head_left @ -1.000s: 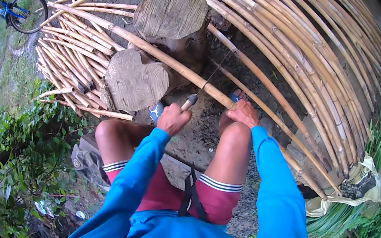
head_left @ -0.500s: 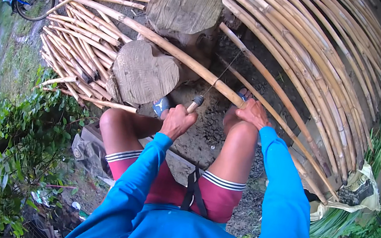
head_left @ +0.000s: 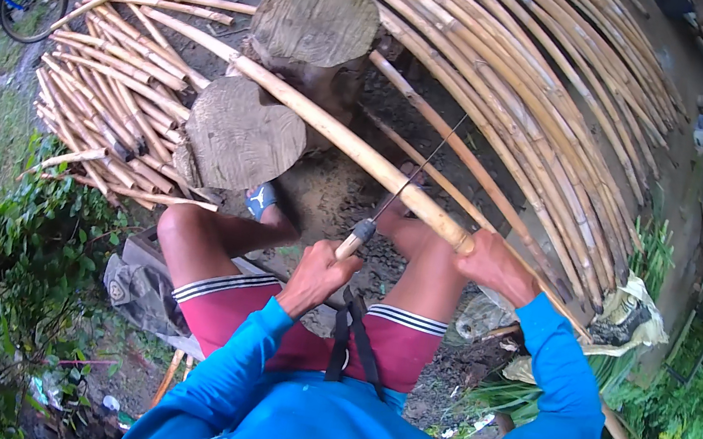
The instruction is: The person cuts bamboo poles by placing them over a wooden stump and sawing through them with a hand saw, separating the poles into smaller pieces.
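Observation:
My left hand (head_left: 320, 278) is closed around the wooden handle of a long, thin blade (head_left: 433, 151), seen nearly edge-on. The blade slants up to the right across a bamboo pole (head_left: 330, 126); I cannot tell whether it cuts into it. My right hand (head_left: 497, 264) grips the pole at its near end, beside my right knee. From there the pole runs up to the left, passing over or against two wood stumps: a nearer stump (head_left: 245, 135) and a farther stump (head_left: 315, 23). My fingers partly hide the pole's end.
Long bamboo poles (head_left: 522, 90) lie side by side on the right. Short cut bamboo pieces (head_left: 115, 78) are heaped on the left. A bicycle wheel (head_left: 33, 1) shows at far left, leafy plants (head_left: 21, 248) at lower left, and a pale sack (head_left: 632, 322) at right.
My right hand has drawn the bamboo pole toward the right and nearer to me, its far end shifting along past the stumps. The blade has tilted and still crosses the pole. The view has shifted slightly.

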A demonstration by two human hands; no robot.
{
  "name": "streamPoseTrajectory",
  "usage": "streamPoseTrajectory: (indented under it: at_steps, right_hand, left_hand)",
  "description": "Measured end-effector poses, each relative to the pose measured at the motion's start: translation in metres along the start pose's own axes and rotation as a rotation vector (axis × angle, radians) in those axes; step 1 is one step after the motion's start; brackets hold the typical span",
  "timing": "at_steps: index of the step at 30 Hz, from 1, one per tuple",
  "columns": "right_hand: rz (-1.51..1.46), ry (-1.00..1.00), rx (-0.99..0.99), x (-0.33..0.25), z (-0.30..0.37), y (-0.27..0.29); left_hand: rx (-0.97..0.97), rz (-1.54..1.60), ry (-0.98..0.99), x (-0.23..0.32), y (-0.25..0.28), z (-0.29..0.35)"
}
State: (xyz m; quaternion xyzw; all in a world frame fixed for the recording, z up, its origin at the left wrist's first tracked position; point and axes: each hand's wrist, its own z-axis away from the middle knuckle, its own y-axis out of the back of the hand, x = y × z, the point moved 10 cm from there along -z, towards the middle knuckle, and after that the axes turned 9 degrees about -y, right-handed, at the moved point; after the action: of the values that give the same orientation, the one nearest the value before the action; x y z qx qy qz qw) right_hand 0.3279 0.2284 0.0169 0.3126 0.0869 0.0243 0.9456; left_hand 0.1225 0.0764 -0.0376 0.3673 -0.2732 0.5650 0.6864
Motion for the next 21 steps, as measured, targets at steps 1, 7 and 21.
streamPoseTrajectory:
  at_steps: [1, 7, 21]
  right_hand:
    - [0.003, -0.012, 0.011, 0.002, 0.006, -0.004]
    - [-0.097, 0.064, 0.261, 0.032, -0.011, -0.038]
    - [0.020, -0.024, 0.523, 0.062, -0.018, -0.048]
  left_hand:
    - [-0.009, 0.005, -0.013, 0.002, -0.001, 0.004]
    - [0.001, -0.113, -0.107, -0.015, -0.009, -0.007]
    - [0.119, -0.152, -0.208, 0.013, -0.009, 0.022]
